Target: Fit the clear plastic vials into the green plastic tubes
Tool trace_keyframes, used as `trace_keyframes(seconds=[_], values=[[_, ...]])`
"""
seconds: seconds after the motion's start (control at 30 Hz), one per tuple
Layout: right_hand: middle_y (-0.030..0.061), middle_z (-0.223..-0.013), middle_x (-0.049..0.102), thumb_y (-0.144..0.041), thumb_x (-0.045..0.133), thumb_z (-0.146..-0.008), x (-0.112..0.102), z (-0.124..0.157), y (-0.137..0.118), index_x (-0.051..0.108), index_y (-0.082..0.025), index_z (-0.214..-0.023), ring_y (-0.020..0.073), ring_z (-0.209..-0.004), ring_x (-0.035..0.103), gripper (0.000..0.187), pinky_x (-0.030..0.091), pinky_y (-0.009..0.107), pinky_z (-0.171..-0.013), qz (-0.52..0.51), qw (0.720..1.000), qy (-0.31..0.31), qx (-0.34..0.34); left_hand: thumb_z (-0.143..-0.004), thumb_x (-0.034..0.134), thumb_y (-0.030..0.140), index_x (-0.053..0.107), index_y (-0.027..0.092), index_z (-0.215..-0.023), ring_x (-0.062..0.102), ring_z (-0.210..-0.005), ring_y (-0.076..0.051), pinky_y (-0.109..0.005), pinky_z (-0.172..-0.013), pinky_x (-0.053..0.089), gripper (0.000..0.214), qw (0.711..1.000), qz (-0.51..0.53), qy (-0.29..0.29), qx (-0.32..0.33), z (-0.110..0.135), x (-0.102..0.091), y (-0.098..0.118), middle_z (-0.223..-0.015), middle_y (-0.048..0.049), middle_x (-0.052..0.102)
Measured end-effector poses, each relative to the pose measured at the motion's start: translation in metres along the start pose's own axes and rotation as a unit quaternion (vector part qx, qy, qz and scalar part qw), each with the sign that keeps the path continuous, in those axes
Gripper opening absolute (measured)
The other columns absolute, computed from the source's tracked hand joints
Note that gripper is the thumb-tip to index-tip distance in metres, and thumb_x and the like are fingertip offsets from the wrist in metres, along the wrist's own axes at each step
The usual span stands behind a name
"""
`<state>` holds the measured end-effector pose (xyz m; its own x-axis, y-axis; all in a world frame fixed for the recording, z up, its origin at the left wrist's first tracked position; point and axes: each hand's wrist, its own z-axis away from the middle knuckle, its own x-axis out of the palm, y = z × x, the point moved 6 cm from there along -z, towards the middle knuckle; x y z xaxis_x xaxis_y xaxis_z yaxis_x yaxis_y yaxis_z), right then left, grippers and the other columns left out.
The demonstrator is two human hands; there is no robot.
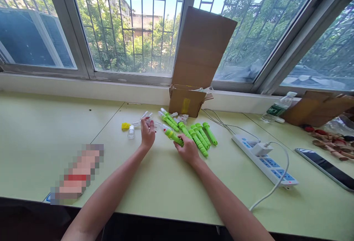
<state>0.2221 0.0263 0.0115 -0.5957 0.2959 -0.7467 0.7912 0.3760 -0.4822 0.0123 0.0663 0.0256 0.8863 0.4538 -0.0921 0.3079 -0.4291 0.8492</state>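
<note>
My right hand (189, 150) grips a green ribbed plastic stick (172, 135) that has a clear end and a small red spot. To its left, the fingers of my left hand (148, 135) are closed on what looks like a clear plastic piece, mostly hidden by them. Beside that hand lie more clear plastic parts (136, 124), a small clear cap (131, 132) and a yellow piece (125, 126). Several similar green sticks (199, 142) rest just beyond and right of my right hand. White small pieces (183, 118) sit behind them.
An open cardboard box (184, 100) stands against the window sill. Rightward are a white power strip (264, 159) with a plugged-in charger and cable, a phone (326, 168), a water bottle (279, 107) and reddish-brown items (330, 143). A pixelated patch (79, 176) covers something at the left front edge.
</note>
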Motion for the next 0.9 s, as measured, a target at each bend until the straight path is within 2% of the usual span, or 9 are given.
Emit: trace_keyframes(seconds=[0.1, 0.2, 0.37, 0.47, 0.7, 0.9], values=[[0.0057, -0.088, 0.069, -0.029, 0.059, -0.078, 0.000, 0.000, -0.002, 0.061, -0.021, -0.100, 0.0236, -0.076, 0.064, 0.023, 0.045, 0.032, -0.067, -0.003, 1.000, -0.003, -0.007, -0.092, 0.042, 0.041, 0.041, 0.021, -0.114, 0.056, -0.066, -0.012, -0.025, -0.054, 0.052, 0.030, 0.998, 0.021, -0.050, -0.015, 0.005, 0.009, -0.001, -0.086, -0.0035, 0.056], [0.0061, -0.092, 0.070, -0.029, 0.060, -0.078, 0.001, 0.001, -0.002, 0.062, -0.022, -0.101, 0.0245, -0.079, 0.064, 0.024, 0.046, 0.033, -0.069, -0.006, 1.000, -0.004, -0.011, -0.091, 0.044, 0.039, 0.043, 0.021, -0.114, 0.055, -0.063, -0.012, -0.027, -0.058, 0.051, 0.029, 0.997, 0.004, -0.079, -0.003, 0.008, 0.012, -0.001, -0.079, -0.0013, 0.056], [0.0054, -0.100, 0.070, -0.027, 0.060, -0.077, 0.001, 0.001, -0.003, 0.063, -0.022, -0.104, 0.0250, -0.087, 0.065, 0.027, 0.048, 0.035, -0.076, -0.026, 0.999, -0.001, -0.023, -0.090, 0.044, 0.042, 0.045, 0.021, -0.113, 0.057, -0.060, -0.013, -0.027, -0.057, 0.049, 0.032, 0.996, -0.012, -0.084, -0.006, 0.011, 0.012, -0.002, -0.074, 0.0001, 0.058], [0.0056, -0.102, 0.070, -0.027, 0.060, -0.077, 0.002, 0.001, -0.002, 0.063, -0.022, -0.106, 0.0256, -0.092, 0.064, 0.029, 0.049, 0.036, -0.080, -0.026, 0.999, -0.005, -0.025, -0.088, 0.047, 0.043, 0.046, 0.020, -0.111, 0.060, -0.061, -0.013, -0.026, -0.057, 0.048, 0.032, 0.994, 0.000, -0.109, -0.006, 0.015, 0.018, -0.001, -0.072, 0.0002, 0.060], [0.0051, -0.103, 0.070, -0.028, 0.061, -0.078, 0.001, 0.000, -0.002, 0.064, -0.021, -0.107, 0.0240, -0.092, 0.064, 0.029, 0.049, 0.034, -0.082, -0.021, 0.999, -0.003, -0.032, -0.087, 0.049, 0.045, 0.051, 0.019, -0.104, 0.060, -0.056, -0.013, -0.025, -0.054, 0.047, 0.031, 0.992, 0.007, -0.127, -0.016, 0.018, 0.020, 0.004, -0.070, -0.0009, 0.064], [0.0063, -0.104, 0.070, -0.039, 0.059, -0.083, 0.001, 0.001, -0.004, 0.066, -0.022, -0.108, 0.0240, -0.090, 0.065, 0.031, 0.050, 0.035, -0.082, -0.022, 0.998, 0.004, -0.056, -0.086, 0.046, 0.053, 0.055, 0.017, -0.088, 0.054, -0.044, -0.012, -0.022, -0.046, 0.040, 0.037, 0.993, -0.002, -0.116, -0.032, 0.013, 0.011, 0.007, -0.054, 0.0030, 0.056]])
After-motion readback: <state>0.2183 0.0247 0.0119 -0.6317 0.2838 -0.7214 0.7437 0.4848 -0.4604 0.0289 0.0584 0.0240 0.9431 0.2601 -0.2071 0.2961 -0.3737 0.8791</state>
